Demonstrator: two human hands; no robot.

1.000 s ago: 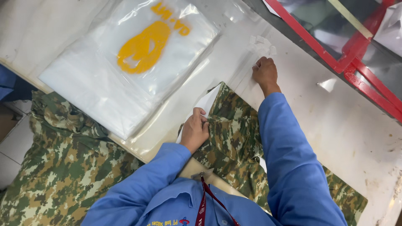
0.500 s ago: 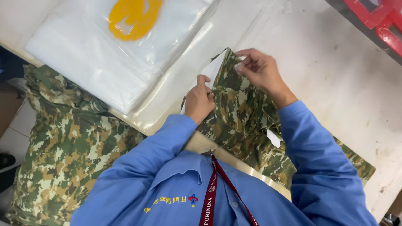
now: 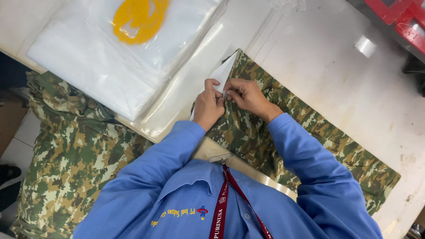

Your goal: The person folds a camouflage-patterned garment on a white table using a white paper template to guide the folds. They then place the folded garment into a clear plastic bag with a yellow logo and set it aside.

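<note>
A: While both hands sit at the top edge of the camouflage garment (image 3: 287, 128), what's the grip?

B: Left hand (image 3: 208, 108) and right hand (image 3: 248, 95) meet at one spot, fingers pinched shut on a small pale piece where the white paper tag (image 3: 222, 73) meets the cloth. Too small to tell if it's a pin, clip or tag loop.

A: Garment position?

B: Flat on the counter (image 3: 336, 75), running from near the person's chest out to the right. Folded top edge points away from the person, tag tucked at that edge.

A: How to do this step well?

B: My read: keep the cloth flat under the heels of the hands, so the layers don't creep. Work only with the fingertips. Keep the tag square to the fold, not skewed.

A: Risks?

B: Catching the wrong number of layers, I'd guess. Also creasing the paper tag if the pinch lands too far in.

A: Anything crowding the work?

B: Stack of clear plastic bags (image 3: 110, 62) with a yellow print lies to the left, just beside the garment, not touching the hands. Pile of more camouflage garments (image 3: 71, 150) hangs off the near-left counter edge, well apart from the pinch point. Red frame (image 3: 407, 17) at far right is clear of it.

A: Lanyard?

B: Red lanyard (image 3: 226, 194) hangs at the chest, short of the hands.
</note>
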